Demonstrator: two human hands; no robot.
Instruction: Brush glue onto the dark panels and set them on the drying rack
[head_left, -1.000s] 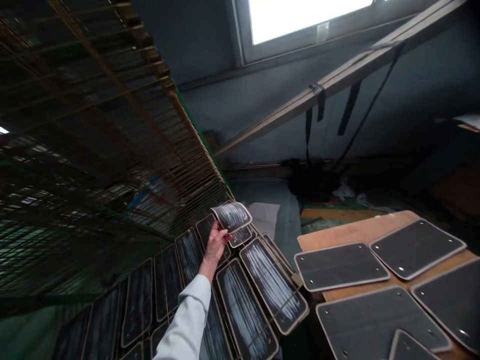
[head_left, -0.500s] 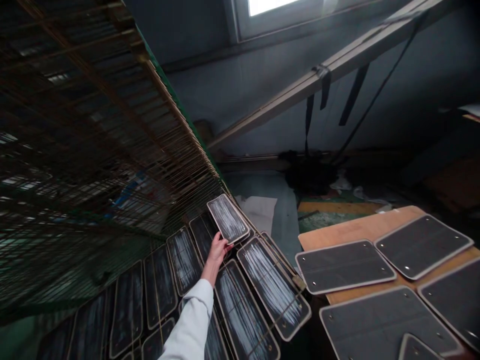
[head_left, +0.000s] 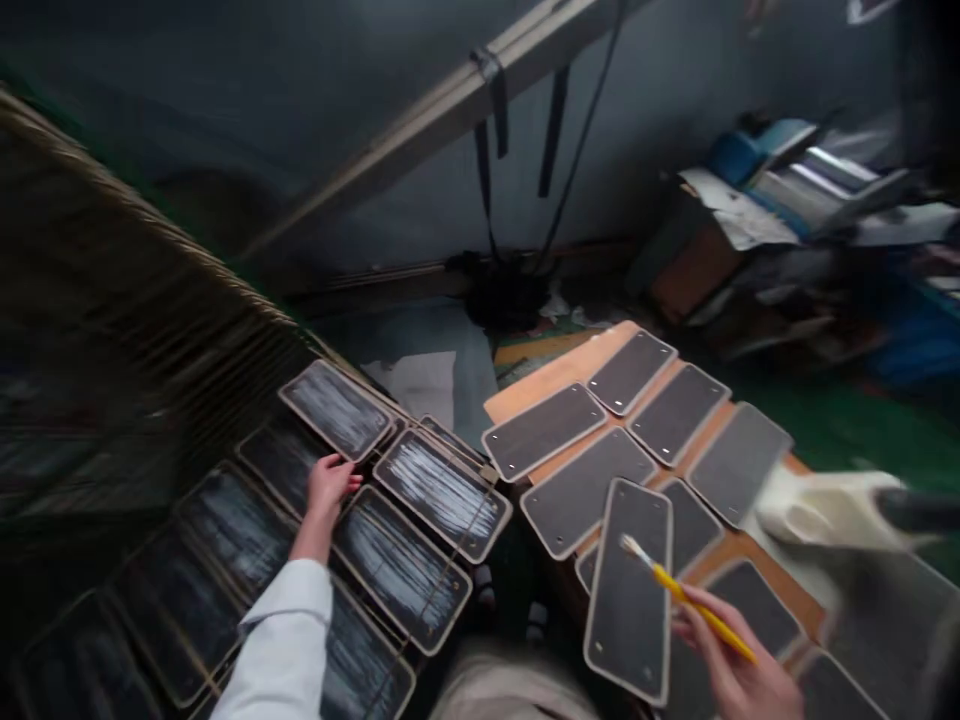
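Note:
My left hand (head_left: 330, 488) has its fingers curled at the near edge of a dark rectangular panel (head_left: 337, 410) with rounded corners and white streaks. This panel lies at the far end of a wire rack, overlapping other panels. In my right hand (head_left: 739, 655) is a paintbrush (head_left: 694, 603) with a yellow handle. The brush's pale bristles are over a plain dark panel (head_left: 630, 610), which lies across other panels on the right; whether they touch it I cannot tell.
More streaked panels (head_left: 401, 570) line the wire rack. Plain panels (head_left: 544, 430) cover an orange-brown board (head_left: 559, 375) on the right, beside a whitish plastic container (head_left: 832, 510). A raised wire rack (head_left: 150, 220) stands at the left. A slanted beam (head_left: 420, 120) crosses behind.
My view has swung to the right, bringing my right hand and the paintbrush into sight. My left hand remains at the same streaked panel, which looks lower and flatter on the rack.

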